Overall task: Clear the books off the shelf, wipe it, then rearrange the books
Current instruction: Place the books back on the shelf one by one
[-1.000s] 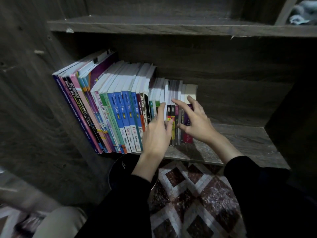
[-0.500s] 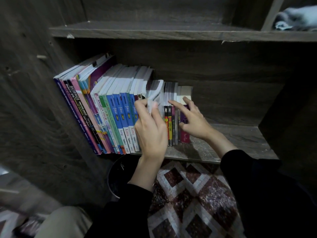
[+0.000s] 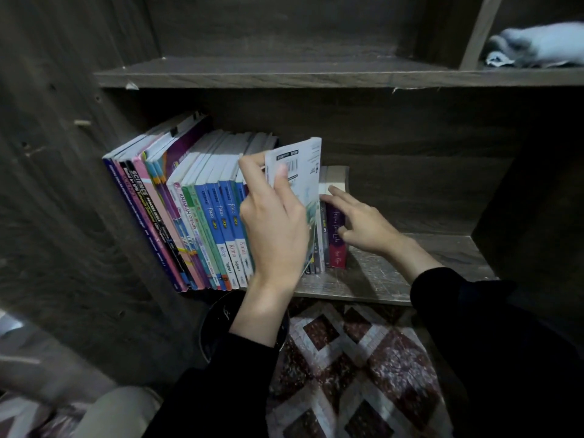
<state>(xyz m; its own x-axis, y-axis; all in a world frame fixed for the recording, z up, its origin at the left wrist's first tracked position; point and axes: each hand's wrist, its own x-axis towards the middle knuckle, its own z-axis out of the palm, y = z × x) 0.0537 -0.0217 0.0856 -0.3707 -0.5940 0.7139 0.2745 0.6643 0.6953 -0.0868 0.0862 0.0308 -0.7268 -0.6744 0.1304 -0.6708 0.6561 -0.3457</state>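
A row of upright books (image 3: pixel 202 216) leans left on the dark wooden shelf (image 3: pixel 395 279). My left hand (image 3: pixel 271 226) is shut on a thin white book (image 3: pixel 300 172) with a barcode, pulled partly out of the row and tilted toward me. My right hand (image 3: pixel 360 222) rests with fingers spread against the small books at the row's right end, touching the purple book (image 3: pixel 335 235). Those small books stand upright. My left hand hides the spines behind it.
A pale cloth (image 3: pixel 537 45) lies on the upper shelf (image 3: pixel 284 74) at the far right. Below the shelf are a round dark container (image 3: pixel 218 324) and a patterned red and white rug (image 3: pixel 363 368). The shelf's right half holds no books.
My left hand has closed on the thin white book and drawn it up and out of the row. My right hand has stayed against the small books.
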